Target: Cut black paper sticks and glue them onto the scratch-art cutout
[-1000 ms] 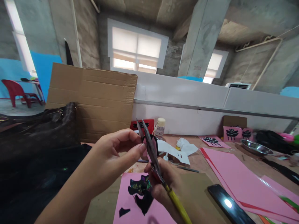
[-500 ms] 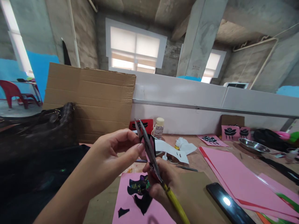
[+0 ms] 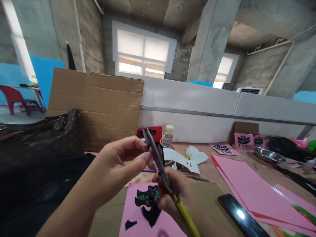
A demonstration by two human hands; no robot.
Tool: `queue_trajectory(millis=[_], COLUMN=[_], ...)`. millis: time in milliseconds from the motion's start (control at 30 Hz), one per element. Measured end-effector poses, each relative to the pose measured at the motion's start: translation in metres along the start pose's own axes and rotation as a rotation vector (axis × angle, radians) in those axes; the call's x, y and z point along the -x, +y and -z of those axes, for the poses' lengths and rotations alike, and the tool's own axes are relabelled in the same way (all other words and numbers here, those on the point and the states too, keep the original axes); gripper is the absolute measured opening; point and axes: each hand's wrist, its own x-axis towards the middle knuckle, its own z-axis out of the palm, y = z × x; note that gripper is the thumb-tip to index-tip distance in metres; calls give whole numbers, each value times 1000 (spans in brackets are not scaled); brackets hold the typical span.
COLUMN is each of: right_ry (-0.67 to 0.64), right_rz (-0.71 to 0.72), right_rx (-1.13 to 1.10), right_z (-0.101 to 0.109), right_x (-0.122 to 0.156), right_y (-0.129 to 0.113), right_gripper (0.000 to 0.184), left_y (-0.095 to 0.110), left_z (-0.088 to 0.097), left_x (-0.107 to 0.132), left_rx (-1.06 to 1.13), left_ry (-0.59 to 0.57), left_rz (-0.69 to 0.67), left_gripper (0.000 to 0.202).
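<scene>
Between the thumb and fingers of my left hand (image 3: 123,158) is a small black-and-pink piece of paper (image 3: 160,152), mostly hidden behind the blades. My right hand (image 3: 175,191) grips a pair of scissors (image 3: 160,168) with a yellow handle, blades pointing up and slightly apart across the piece. Below both hands lies a pink sheet (image 3: 133,210). On it rest a shiny black cutout (image 3: 145,197) with glittery spots, a larger black scrap (image 3: 151,215) and a small black scrap (image 3: 130,224).
A black phone (image 3: 237,214) lies right of my right hand, beside stacked pink sheets (image 3: 249,184). Behind stand a lidded bottle (image 3: 168,135), white paper (image 3: 180,158) and a metal dish (image 3: 269,154). A dark bag (image 3: 49,141) and cardboard (image 3: 111,108) occupy the left.
The scissor blades have come slightly closer together over the piece. Both hands stay in nearly the same place, and the things on the table have not moved.
</scene>
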Motion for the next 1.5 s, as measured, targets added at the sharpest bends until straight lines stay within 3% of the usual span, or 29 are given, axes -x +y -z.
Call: queue_trajectory(millis=[133, 200, 300, 433, 567, 700, 967, 1100, 1233, 1367, 1500], right_ry=[-61, -82, 1, 53, 98, 140, 173, 197, 231, 241, 205], right_rz=[-200, -268, -181, -63, 57, 108, 126, 186, 202, 235, 192], right_rx=[154, 183, 32, 69, 13, -81, -61, -111, -137, -133, -126], right_z=[5, 8, 14, 26, 32, 33, 20, 19, 19, 15, 17], right_x=[0, 0, 1, 4, 3, 0, -3, -5, -4, -5, -4], right_y=[-48, -56, -39, -12, -24, -36, -11, -11, -21, -24, -17], right_gripper=[52, 43, 46, 46, 43, 43, 22, 29, 27, 25, 28], left_y=[2, 1, -4, -13, -14, -15, -26, -25, -23, -23, -26], left_z=[0, 3, 7, 10, 9, 5, -8, -10, -9, -10, -10], left_x=[-2, -4, -9, -12, -12, -12, -13, -16, -17, -17, -19], left_rx=[-100, -133, -139, -119, -295, -479, -375, -324, -408, -488, -425], left_ry=[49, 67, 44, -3, -42, -131, -310, -295, -314, -305, -242], left_rz=[-24, -17, -16, -59, -145, -226, -191, -150, -96, -131, -181], left_gripper=[22, 23, 24, 16, 6, 11, 6, 8, 11, 15, 9])
